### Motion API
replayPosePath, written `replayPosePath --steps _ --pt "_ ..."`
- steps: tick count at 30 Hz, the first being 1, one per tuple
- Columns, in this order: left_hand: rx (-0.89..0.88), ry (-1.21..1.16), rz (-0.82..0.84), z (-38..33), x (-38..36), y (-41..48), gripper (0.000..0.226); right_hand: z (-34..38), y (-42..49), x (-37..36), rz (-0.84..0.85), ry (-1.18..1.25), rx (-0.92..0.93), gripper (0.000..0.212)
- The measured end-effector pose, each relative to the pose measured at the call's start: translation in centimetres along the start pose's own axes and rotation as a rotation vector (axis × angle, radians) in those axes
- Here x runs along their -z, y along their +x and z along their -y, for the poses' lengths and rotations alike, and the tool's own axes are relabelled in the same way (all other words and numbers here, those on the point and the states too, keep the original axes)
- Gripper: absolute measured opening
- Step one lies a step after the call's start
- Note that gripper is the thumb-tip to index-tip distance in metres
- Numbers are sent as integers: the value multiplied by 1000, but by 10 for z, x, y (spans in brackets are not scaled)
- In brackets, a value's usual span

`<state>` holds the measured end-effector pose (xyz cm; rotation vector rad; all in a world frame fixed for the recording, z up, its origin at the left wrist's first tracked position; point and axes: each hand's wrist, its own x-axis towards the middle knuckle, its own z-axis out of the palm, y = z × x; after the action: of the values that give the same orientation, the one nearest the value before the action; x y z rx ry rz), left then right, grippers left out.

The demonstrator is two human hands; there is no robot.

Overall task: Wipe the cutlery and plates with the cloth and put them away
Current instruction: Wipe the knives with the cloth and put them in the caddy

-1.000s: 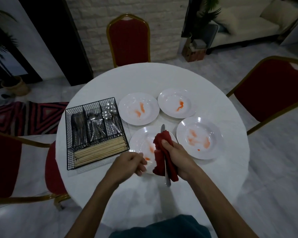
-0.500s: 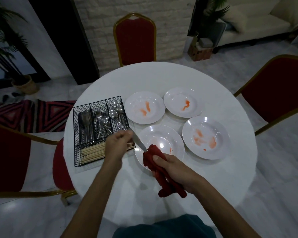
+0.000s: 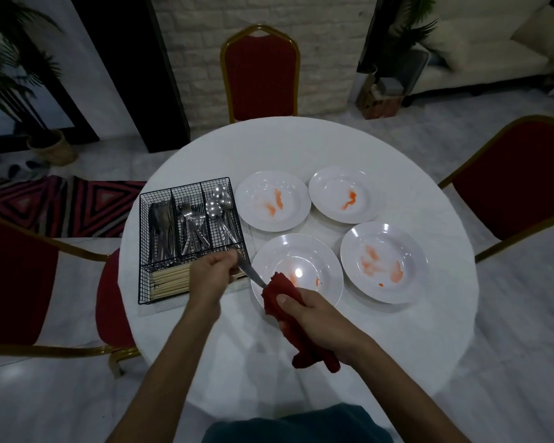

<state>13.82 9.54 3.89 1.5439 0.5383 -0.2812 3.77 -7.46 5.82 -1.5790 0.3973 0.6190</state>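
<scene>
Head view: left hand (image 3: 212,274) grips a silver metal knife (image 3: 252,275). Right hand (image 3: 315,316) clenches a crumpled red cloth (image 3: 277,294) around its tip.

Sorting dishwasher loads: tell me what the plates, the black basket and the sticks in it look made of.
Plates: likely glazed ceramic or melamine, white and glossy; the nearest mirrors a light. Black basket: metal wire, dark matte coating, open mesh grid. Sticks: pale wood or bamboo by their tan colour; grain too small to tell.
</scene>
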Motion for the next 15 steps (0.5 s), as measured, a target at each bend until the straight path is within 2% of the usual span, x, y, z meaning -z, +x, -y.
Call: replayPosePath --steps 4,6,10,13,15 --pt "16 -85 -133 5 13 21 16 -5 2 6 -32 1 -25 26" --pt "47 -100 -131 12 8 17 17 -7 10 7 -56 2 -25 29" --pt "80 -37 26 31 -8 -13 23 -10 24 1 -143 54 -17 28" --pt "91 14 162 48 -17 -30 12 -12 36 -8 -187 -2 4 26" --pt "115 12 182 53 -17 -30 12 -11 42 -12 -175 -60 6 29"
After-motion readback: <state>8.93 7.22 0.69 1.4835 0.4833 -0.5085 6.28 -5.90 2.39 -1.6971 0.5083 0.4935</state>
